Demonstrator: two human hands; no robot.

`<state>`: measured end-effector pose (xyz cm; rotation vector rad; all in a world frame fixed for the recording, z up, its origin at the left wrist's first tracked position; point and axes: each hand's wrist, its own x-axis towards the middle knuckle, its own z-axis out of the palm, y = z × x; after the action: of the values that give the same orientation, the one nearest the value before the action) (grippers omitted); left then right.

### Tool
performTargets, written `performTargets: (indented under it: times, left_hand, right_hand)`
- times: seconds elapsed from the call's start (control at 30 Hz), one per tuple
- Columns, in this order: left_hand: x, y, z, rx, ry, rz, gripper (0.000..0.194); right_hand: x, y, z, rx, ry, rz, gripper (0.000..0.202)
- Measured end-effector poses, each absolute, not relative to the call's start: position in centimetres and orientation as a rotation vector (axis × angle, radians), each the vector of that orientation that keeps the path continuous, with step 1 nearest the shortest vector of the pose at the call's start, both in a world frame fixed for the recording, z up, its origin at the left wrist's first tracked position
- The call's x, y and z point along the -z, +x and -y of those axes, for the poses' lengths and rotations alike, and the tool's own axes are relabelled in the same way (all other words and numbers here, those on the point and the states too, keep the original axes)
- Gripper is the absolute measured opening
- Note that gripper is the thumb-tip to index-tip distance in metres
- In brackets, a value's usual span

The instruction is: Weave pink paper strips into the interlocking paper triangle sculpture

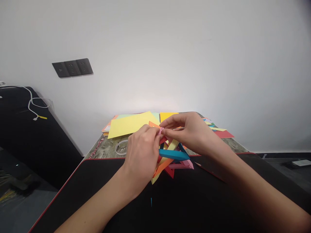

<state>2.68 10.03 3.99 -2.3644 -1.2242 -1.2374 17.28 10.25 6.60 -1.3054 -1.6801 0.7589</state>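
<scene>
Over the middle of the table, both hands grip a model of folded paper strips (175, 154) in blue, pink, red, orange and yellow. Its strips cross one another and end in several points. My left hand (144, 150) is closed around the model's left side, covering part of it. My right hand (191, 131) pinches a pink strip (160, 130) at the top, with thumb and index finger close to the left thumb. Just below the model a pencil (209, 171) lies on the black mat (179, 207), partly under my right forearm.
Yellow paper sheets (128, 124) lie at the back left, a roll of tape (121, 147) in front of them. Coloured strips and a red sheet (224, 134) are at the back right. A small blue scrap (151, 202) rests on the mat. The wall (155, 58) stands behind.
</scene>
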Motion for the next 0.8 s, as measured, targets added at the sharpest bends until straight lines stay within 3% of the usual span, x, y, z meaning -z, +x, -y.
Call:
performTargets:
  times: [0.8]
  left_hand:
    - [-4.23, 2.59, -9.90, 1.188, -2.380, 1.250, 0.014]
  right_hand:
    - [-6.64, 17.45, -10.09, -0.769, -1.291, 1.700, 0.009]
